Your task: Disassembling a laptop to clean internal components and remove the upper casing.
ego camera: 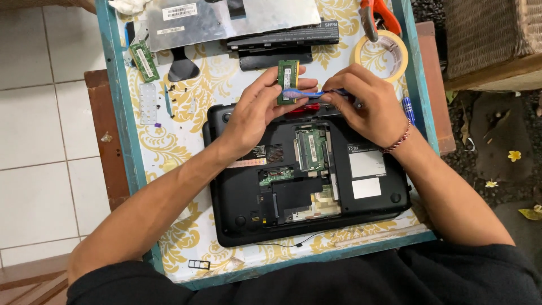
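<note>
Grip: your left hand pinches the green memory card; your right hand holds a blue brush.
Handling: light, stiff, likely fragile; hold its edges.

A roll of tape lay at the desk's far right corner, orange-handled pliers just beyond it. A second green memory module rested far left, near a black battery bar.
</note>
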